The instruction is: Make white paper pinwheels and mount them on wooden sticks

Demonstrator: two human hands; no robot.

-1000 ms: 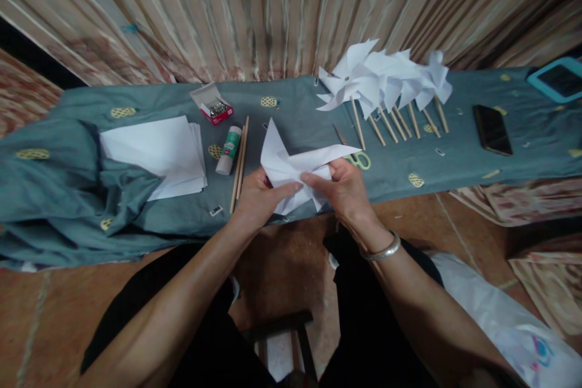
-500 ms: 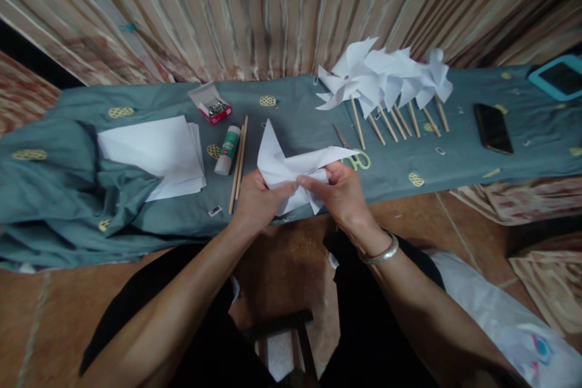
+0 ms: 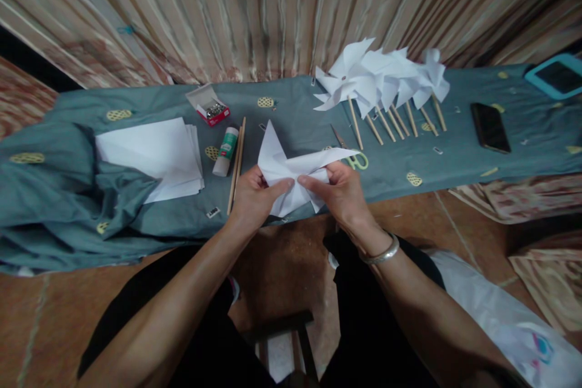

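Observation:
Between my two hands is a white paper pinwheel (image 3: pixel 297 165) without a stick, its folded blades pointing up, right and down. My left hand (image 3: pixel 257 195) grips its left side, thumb on the paper near the middle. From the right, my right hand (image 3: pixel 341 191) pinches it, the thumb pressing close to the centre and the fingers partly hidden behind. Two wooden sticks (image 3: pixel 237 163) lie just left of my left hand, beside a glue stick (image 3: pixel 226 151). Green-handled scissors (image 3: pixel 357 159) lie beyond my right hand.
Several finished pinwheels (image 3: pixel 377 79) on sticks lie at the back right. A stack of white paper (image 3: pixel 154 154) rests on the left, near an open red box of pins (image 3: pixel 213 111). A phone (image 3: pixel 490 127) and a blue-framed device (image 3: pixel 557 76) lie right on the cloth-covered table (image 3: pixel 291 97).
My left thumb has shifted slightly up and right towards the pinwheel's centre. The hands keep hold of the paper, and the view has moved a little.

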